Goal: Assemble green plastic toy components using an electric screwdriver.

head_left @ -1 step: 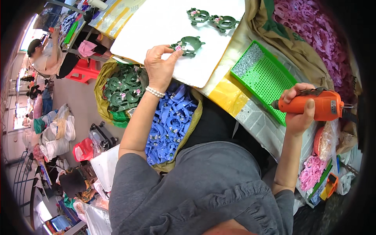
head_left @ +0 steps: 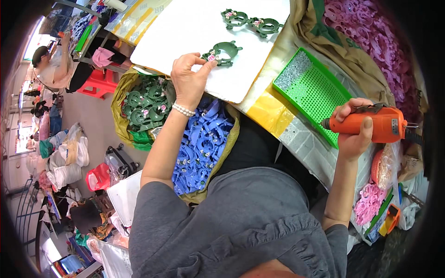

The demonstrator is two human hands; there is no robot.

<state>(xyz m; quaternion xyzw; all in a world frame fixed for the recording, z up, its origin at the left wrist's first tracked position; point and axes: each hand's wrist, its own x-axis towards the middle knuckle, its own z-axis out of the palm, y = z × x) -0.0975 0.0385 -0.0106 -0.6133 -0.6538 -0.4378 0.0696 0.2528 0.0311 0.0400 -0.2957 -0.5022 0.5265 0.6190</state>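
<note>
My left hand (head_left: pixel 192 76), with a bead bracelet at its wrist, pinches the near end of a dark green plastic ring-shaped part (head_left: pixel 225 51) between thumb and fingers. A small pink and white flower sits on that part by my thumb, over the white board (head_left: pixel 185 32). Farther back on the board lie two more green ring parts (head_left: pixel 264 27) with pink flowers. Off to the right, my right hand (head_left: pixel 354 134) is wrapped round an orange electric screwdriver (head_left: pixel 371 125). Its dark tip points left, above the near end of a green perforated tray (head_left: pixel 317 99) holding small silvery pieces at its far end.
Below the board stand a sack of blue plastic parts (head_left: pixel 201 148) and a yellow sack of green parts (head_left: pixel 146 104). Pink parts (head_left: pixel 371 41) fill a sack at the far right. At the left, another person (head_left: pixel 55 69) sits near a red stool (head_left: pixel 98 83).
The green part in my left hand has turned very slightly. My right hand and the screwdriver stay in place.
</note>
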